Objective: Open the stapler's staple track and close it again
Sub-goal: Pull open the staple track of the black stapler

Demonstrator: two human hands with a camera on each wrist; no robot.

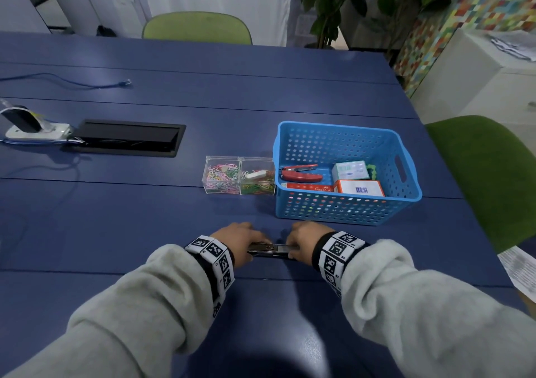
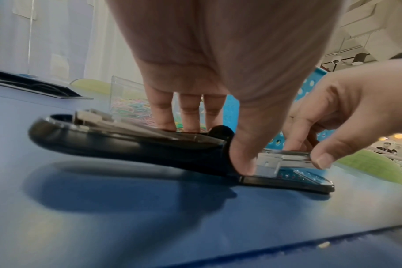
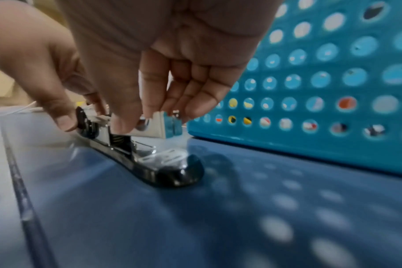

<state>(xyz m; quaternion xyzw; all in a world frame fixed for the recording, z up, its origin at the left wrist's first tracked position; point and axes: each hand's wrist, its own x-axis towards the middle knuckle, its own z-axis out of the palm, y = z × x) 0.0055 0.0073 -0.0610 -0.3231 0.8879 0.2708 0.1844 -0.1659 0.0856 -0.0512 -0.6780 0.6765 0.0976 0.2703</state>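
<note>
Your left hand (image 1: 240, 239) grips the black stapler (image 1: 271, 250) with thumb and fingers, while your right hand (image 1: 303, 239) pinches its metal staple track (image 2: 285, 159), lifted off the base. Its long axis runs left to right across the near worktop (image 1: 145, 221), the rounded cover end under your left hand. Just beyond stands a blue basket (image 1: 342, 212), with two clear boxes of paper clips (image 1: 239, 180) beside it.

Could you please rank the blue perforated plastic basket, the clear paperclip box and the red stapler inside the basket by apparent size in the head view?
1. Blue perforated plastic basket, clearly largest.
2. Clear paperclip box.
3. Red stapler, smallest; partly hidden by the basket wall.
</note>
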